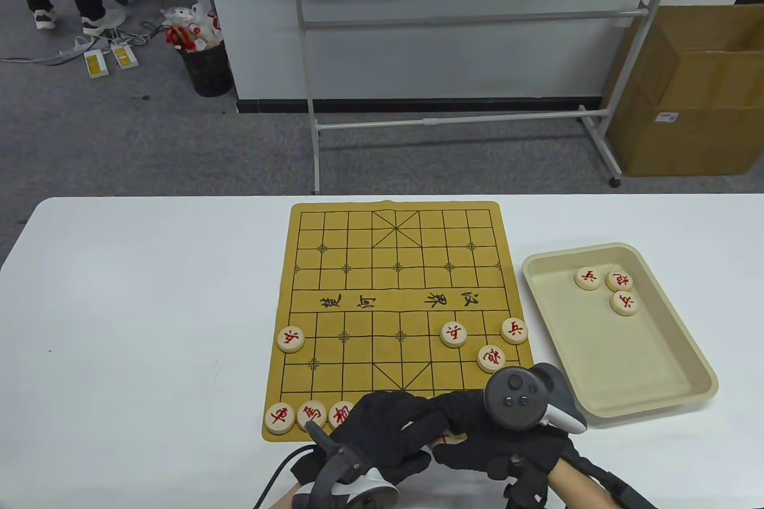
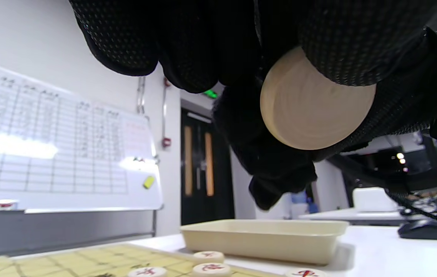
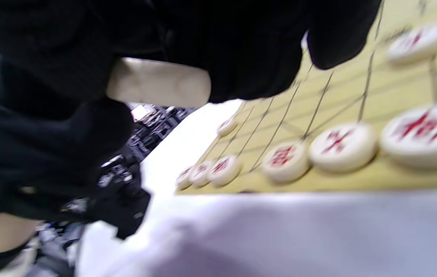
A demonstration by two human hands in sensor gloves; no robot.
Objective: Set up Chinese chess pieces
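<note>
The yellow chess board (image 1: 358,270) lies on the white table. Red-marked round pieces stand on it: three in the near left corner (image 1: 311,413), one at the left edge (image 1: 290,339), three at the right (image 1: 491,358). My left hand (image 1: 418,428) and right hand (image 1: 459,425) meet over the board's near edge. Between them they hold one wooden chess piece (image 1: 449,439). Its blank underside shows between gloved fingers in the left wrist view (image 2: 310,111), its rim in the right wrist view (image 3: 157,82). The hands hide the near middle of the board.
A beige tray (image 1: 644,354) stands to the right of the board with three pieces (image 1: 618,280) at its far end. A whiteboard stand and a cardboard box stand on the floor beyond the table. The table's near edge is just behind my hands.
</note>
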